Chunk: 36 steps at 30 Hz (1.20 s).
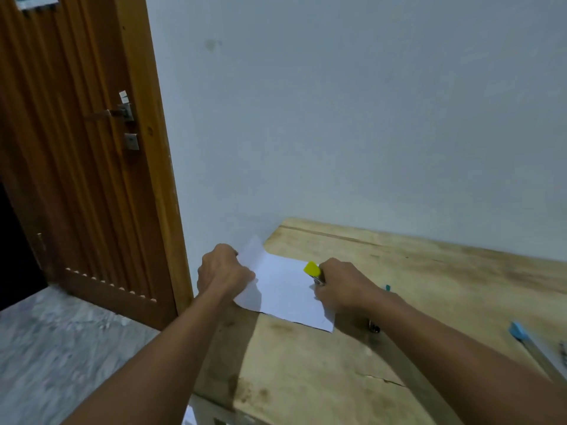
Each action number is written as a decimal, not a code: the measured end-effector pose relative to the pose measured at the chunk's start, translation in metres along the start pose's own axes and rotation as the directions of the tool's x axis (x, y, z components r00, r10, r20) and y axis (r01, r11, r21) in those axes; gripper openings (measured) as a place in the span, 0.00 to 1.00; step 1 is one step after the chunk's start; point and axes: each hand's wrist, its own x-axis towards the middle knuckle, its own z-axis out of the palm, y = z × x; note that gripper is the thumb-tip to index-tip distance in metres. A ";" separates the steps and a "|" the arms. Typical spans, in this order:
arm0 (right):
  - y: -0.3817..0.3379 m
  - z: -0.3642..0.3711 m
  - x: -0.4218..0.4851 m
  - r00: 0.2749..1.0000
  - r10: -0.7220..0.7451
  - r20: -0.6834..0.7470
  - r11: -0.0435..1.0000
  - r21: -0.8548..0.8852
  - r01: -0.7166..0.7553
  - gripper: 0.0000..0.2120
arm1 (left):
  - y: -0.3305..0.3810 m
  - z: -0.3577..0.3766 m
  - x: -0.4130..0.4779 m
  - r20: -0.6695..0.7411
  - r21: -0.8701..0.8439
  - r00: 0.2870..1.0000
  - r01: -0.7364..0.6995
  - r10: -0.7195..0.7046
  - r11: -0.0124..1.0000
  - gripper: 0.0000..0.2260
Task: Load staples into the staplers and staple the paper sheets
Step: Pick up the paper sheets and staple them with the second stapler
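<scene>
Yellow stapler (312,269) sits at the 3 o'clock edge of the paper sheets (285,289), R hand (343,286) curled round it. L hand (222,269) pinches the sheets at 9 o'clock, overhanging the table (429,271). Square edges w/ L, then press straight down, firmly.

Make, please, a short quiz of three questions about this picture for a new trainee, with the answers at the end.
1. True or false: the left hand grips the paper at the side that hangs over the edge of the table.
2. Which colour is the stapler held by the right hand? A) red B) yellow C) black
3. Fill in the missing word: to the left of the table, beside the wall, stands a wooden ____.

Key:
1. True.
2. B.
3. door.
</scene>
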 end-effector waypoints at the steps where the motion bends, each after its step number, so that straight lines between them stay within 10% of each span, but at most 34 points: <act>1: 0.002 0.001 0.001 1.000 -0.004 -0.004 1.000 0.031 0.004 0.02 | 0.001 -0.005 0.000 0.023 -0.034 1.000 -0.004 0.005 0.999 0.18; 8: -0.011 -0.042 -0.029 0.922 -0.076 -0.381 0.989 0.088 0.118 0.10 | 0.024 -0.074 -0.023 0.207 -0.388 0.946 -0.154 0.248 0.909 0.12; 17: -0.008 -0.101 -0.079 0.970 0.028 -0.243 0.682 0.714 0.159 0.15 | 0.066 -0.108 -0.058 0.166 -0.813 0.944 -0.032 0.285 0.582 0.26; 19: -0.004 -0.112 -0.088 0.972 0.073 -0.224 0.547 0.824 0.149 0.11 | 0.069 -0.102 -0.067 0.288 -0.769 0.912 0.038 0.292 0.638 0.22; 23: 0.009 -0.125 -0.106 0.963 0.133 -0.234 0.483 0.864 0.143 0.11 | 0.081 -0.080 -0.089 0.319 -0.749 0.884 0.013 0.343 0.662 0.10; 36: 0.050 -0.133 -0.143 0.963 0.215 -0.164 0.218 0.969 0.117 0.15 | 0.112 -0.033 -0.113 0.335 -0.880 0.796 0.073 0.504 0.469 0.18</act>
